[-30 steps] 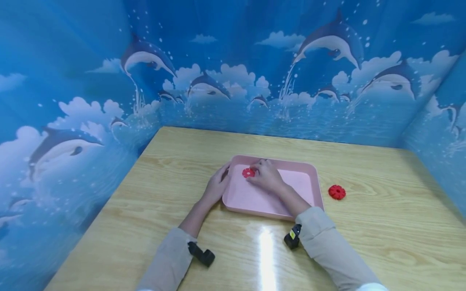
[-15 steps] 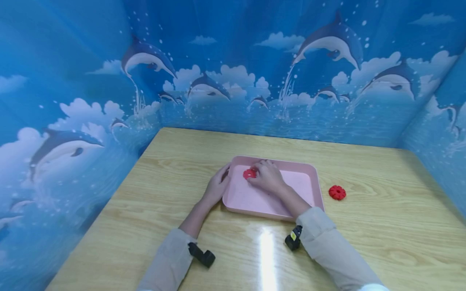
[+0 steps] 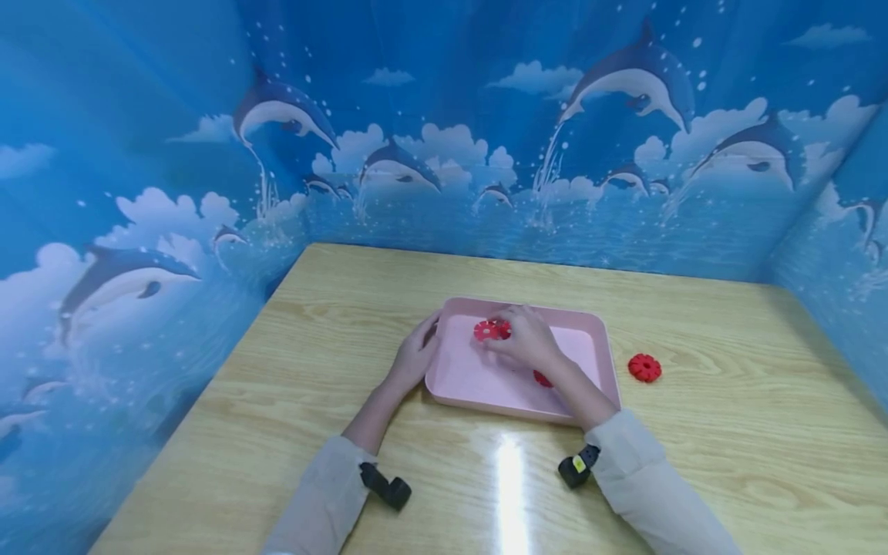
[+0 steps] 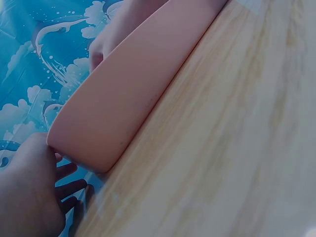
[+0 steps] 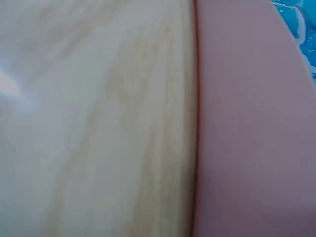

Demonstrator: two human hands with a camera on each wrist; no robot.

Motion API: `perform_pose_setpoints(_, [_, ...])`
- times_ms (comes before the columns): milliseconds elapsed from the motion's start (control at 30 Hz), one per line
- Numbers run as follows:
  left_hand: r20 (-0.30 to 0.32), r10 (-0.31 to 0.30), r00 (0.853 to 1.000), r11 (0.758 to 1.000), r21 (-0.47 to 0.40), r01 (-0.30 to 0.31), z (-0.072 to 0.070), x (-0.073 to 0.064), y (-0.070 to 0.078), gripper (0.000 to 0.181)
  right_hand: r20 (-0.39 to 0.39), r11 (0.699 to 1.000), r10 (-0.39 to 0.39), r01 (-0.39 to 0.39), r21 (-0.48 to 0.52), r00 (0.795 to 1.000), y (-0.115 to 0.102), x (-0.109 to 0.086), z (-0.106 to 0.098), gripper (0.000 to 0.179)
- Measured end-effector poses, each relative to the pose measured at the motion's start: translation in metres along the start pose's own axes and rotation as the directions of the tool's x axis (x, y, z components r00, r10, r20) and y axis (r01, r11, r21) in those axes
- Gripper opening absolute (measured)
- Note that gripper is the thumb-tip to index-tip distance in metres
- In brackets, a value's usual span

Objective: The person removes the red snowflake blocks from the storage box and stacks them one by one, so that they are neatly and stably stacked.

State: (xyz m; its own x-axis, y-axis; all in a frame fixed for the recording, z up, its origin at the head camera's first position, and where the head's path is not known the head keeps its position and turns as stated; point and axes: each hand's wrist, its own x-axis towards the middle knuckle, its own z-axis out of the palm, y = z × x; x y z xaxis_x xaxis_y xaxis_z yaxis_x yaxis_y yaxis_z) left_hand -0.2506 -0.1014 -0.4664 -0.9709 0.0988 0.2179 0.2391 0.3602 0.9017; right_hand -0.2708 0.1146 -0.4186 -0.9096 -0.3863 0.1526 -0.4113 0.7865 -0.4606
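A pink tray (image 3: 479,385) lies on the wooden table. My left hand (image 3: 414,356) rests against its left side, and in the left wrist view that hand's (image 4: 32,187) fingers extend past the tray's corner. Inside the tray, my right hand (image 3: 529,338) pinches a red notched disc (image 3: 486,331) with its fingers and thumb. A second red piece (image 3: 504,330) shows right beside it, close to the fingers. Another red disc (image 3: 543,378) lies on the tray floor, partly hidden by the right forearm. The right wrist view has only the table and the tray's wall (image 5: 252,123), without the hand.
A red notched piece (image 3: 644,368) lies on the table (image 3: 728,401) to the right of the tray. Blue curtains (image 3: 444,208) with dolphins stand behind and at both sides. Black wrist cameras (image 3: 386,487) sit on both sleeves.
My right hand has shifted a little to the right with the red disc. A second red piece beside it and a disc under the forearm now show. My left hand stays put.
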Motion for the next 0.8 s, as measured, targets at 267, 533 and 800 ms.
perform_pose_setpoints(267, [0.008, -0.011, 1.000, 1.000, 0.009, 0.011, 0.000, 0.000, 0.001, 0.043, -0.033, 0.999, 0.019, -0.018, 0.028, 0.999, 0.001, -0.014, -0.019, 0.042])
perform_pose_setpoints(533, [0.007, -0.019, 1.000, 1.000, 0.016, 0.019, 0.000, 0.000, 0.003, 0.044, -0.066, 0.999, 0.016, -0.013, 0.049, 0.998, 0.006, -0.031, -0.034, 0.043])
perform_pose_setpoints(800, [0.008, -0.029, 1.000, 0.999, 0.017, 0.029, 0.000, -0.001, 0.002, 0.044, -0.095, 0.997, 0.032, -0.026, 0.067, 0.995, 0.016, -0.048, -0.047, 0.044])
